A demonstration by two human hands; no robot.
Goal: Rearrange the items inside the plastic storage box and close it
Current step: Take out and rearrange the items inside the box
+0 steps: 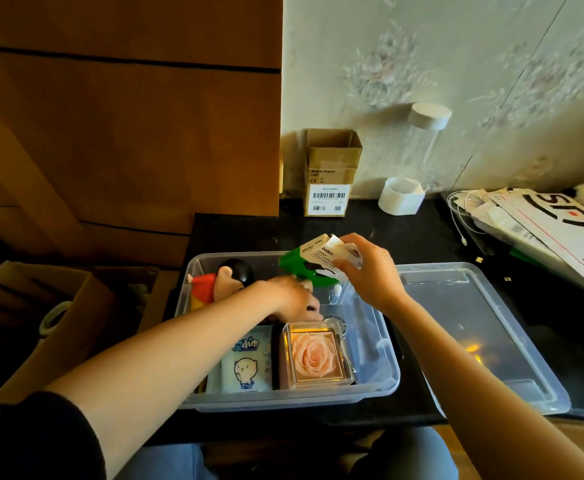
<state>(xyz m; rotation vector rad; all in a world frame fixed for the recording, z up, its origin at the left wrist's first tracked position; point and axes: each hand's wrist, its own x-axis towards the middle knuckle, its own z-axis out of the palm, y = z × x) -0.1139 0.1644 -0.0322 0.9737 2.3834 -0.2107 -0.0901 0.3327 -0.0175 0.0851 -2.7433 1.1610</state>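
Note:
The clear plastic storage box (377,386) sits open on the dark table, its lid (484,337) lying flat to the right. Inside are a pink rose in a clear case (316,355), a blue tissue pack with a bear (247,365) and a doll with a red shirt and black hair (221,282). My right hand (370,271) holds a green and white Belkin box (314,265) above the box's far side. My left hand (294,299) reaches down into the middle of the box; its fingertips are hidden, so what it touches is unclear.
A brown carton (328,174), a clear jar with a white cap (422,140) and a white roll (401,195) stand by the wall. White envelopes and cables (533,223) lie at the right. A cardboard box (41,323) sits on the left.

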